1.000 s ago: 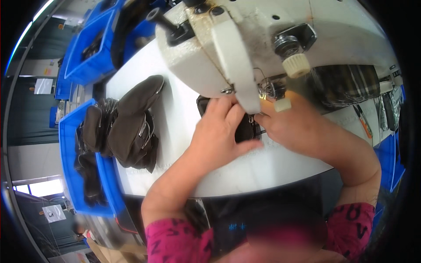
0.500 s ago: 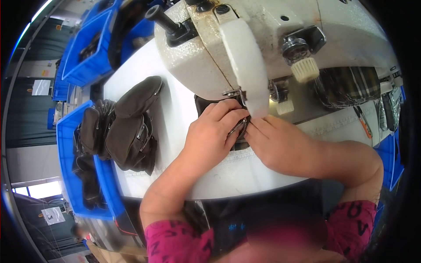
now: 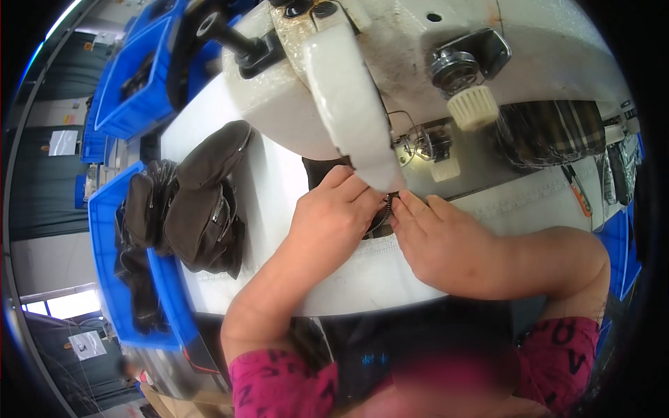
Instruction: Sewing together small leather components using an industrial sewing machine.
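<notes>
A white sewing machine [image 3: 348, 90] stands on a white table [image 3: 334, 285]. Under its head lies a dark fabric piece with a zipper [image 3: 380, 219]. My left hand [image 3: 331, 219] presses this piece from the left, fingers bent near the needle area. My right hand [image 3: 446, 240] pinches the zipper edge from the right, fingertips touching the left hand's. Most of the piece is hidden by both hands and the machine head.
Dark zippered pouches [image 3: 202, 202] are piled on the table's left edge. A blue bin [image 3: 111, 279] beside it holds more dark pieces. Other blue bins [image 3: 136, 90] stand at the back left. Plaid fabric [image 3: 550, 132] and a small orange-handled tool [image 3: 578, 195] lie at the right.
Both hands have moved closer together under the machine head. The view has shifted, so the machine looks larger and nearer.
</notes>
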The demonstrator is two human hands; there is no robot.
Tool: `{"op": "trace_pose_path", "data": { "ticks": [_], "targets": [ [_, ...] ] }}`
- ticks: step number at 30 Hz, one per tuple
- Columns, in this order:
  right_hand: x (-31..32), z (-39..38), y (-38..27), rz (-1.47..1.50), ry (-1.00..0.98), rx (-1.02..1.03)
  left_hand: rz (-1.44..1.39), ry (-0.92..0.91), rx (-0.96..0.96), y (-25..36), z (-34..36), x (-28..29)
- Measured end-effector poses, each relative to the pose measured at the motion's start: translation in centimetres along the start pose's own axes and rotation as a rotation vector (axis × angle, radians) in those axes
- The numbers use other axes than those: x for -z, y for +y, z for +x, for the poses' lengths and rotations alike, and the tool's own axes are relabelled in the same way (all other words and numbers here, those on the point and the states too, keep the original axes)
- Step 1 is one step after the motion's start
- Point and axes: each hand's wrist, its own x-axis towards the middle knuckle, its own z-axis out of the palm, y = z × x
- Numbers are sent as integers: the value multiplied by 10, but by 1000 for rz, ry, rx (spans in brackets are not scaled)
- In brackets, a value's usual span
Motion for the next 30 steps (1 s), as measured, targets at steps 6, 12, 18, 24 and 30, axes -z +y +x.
{"op": "trace_pose_path", "data": {
  "ticks": [6, 12, 18, 24, 30],
  "targets": [
    [3, -3, 5, 25, -2, 7, -3, 45, -25, 7, 2, -2],
    [6, -2, 9, 28, -9, 27, 13, 90, -37, 12, 2, -5],
    [2, 1, 8, 1, 49, -28, 50, 79, -4, 10, 3, -7],
    [-7, 5, 10, 6, 107, -110, 71, 116, 34, 2, 8, -12],
    [-7, 6, 18, -1, 98, -101, 3, 110, 146, -4, 15, -14]
  ]
}}
